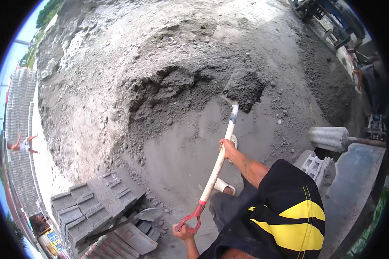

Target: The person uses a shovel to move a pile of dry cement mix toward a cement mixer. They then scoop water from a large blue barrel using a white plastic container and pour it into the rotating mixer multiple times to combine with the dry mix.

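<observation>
Head view: shovel (213, 176) is out ahead of the person, running from lower left up to the pile (95, 86). Left hand (184, 232) has its fingers curled round the red grip (196, 219). Right hand (227, 149) is wrapped round the shaft partway up, no gap seen. Blade (232, 85) carries dark, damp-looking grit (247, 90) at the edge of the dug face; can't tell if it's lifted or resting.

Risks, my read:
- Grit is heaped toward the blade's right edge. A small roll of the shaft could spill that side.
- Dug face (160, 88) looks ragged and loose; undercutting could make it slump toward the feet.
- Clogs (223, 186) look like poor footing on loose grit, with little protection if the blade slips.
- Block stack (95, 198) is left of the grip; a wide leftward swing could knock it.
- Right hand could slide if the shaft is dusty.
</observation>
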### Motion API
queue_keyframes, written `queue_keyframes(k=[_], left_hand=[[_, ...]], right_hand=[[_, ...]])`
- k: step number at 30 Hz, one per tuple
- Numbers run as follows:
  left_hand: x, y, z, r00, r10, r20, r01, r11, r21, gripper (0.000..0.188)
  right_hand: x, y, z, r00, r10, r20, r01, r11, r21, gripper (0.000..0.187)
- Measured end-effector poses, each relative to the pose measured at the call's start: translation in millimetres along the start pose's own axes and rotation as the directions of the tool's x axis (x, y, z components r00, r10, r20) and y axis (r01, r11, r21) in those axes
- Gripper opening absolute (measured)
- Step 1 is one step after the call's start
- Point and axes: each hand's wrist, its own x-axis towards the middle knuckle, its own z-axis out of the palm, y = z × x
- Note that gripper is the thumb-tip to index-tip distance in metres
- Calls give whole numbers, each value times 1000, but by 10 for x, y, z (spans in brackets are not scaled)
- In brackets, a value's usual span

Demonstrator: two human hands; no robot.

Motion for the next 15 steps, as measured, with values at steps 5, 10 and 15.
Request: queue_keyframes(k=[5,10,15], left_hand=[[234,180,46,927,93,363,-34,986,-165,9],[-87,843,851,672,267,691,22,925,-379,9],[-1689,2364,1335,197,475,858,19,873,-487,19]], right_hand=[[-1446,-842,-781,944,-312,-110,330,913,241,14],[-3300,-1689,-2021,652,-711,-263,747,543,383,18],[-5044,-2207,-3696,270,-820,-505,924,73,376,20]])
